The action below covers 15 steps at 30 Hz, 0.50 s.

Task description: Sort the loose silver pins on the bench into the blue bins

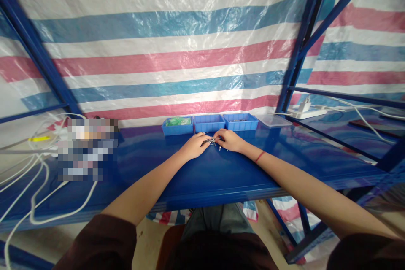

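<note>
My left hand [196, 145] and my right hand [230, 140] meet over the middle of the blue table, fingers closed in pinches. Between their fingertips are small, thin, silvery metal pieces [214, 140], too small to name. A little metal piece [220, 148] lies on the table just under my right hand. Right behind the hands stand three blue bins in a row. The left bin [177, 131] holds something green in clear plastic. Nothing shows inside the middle bin [209, 127]. Some small metal pieces lie in the right bin [241, 125].
A clear plastic lid or tray [274, 120] lies right of the bins. White cables [47, 177] loop over the table's left side, near a blurred-out patch. A white power strip [308, 112] sits at the right rear. Blue metal posts [292, 63] frame the table before striped sheeting.
</note>
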Tool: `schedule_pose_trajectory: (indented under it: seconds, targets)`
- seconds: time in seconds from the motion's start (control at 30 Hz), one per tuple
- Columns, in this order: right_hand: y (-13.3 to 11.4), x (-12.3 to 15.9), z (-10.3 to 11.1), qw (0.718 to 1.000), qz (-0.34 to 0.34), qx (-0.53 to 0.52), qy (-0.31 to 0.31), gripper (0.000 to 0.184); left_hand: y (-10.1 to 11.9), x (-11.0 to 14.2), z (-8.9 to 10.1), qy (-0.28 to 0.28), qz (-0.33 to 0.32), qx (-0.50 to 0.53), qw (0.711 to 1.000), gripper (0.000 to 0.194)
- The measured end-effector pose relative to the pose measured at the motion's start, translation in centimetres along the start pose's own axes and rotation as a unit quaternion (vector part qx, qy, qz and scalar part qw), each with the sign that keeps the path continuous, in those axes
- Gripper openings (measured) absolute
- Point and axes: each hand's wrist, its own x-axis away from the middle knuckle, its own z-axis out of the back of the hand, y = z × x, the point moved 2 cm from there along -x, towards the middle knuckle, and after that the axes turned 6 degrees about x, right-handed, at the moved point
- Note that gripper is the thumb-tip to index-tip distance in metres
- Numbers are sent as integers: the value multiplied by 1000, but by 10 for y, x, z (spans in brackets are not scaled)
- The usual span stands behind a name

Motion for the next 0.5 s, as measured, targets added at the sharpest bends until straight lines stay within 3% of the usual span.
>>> schedule_pose_trajectory:
  seconds: [0.3,0.5]
  targets:
    - [-3,0,5,999,7,-16,33,19,-1,0,1,25,41,-15,999,30]
    - [-8,2,5,996,-8,-74,45,18,-4,-1,3,87,52,65,993,22]
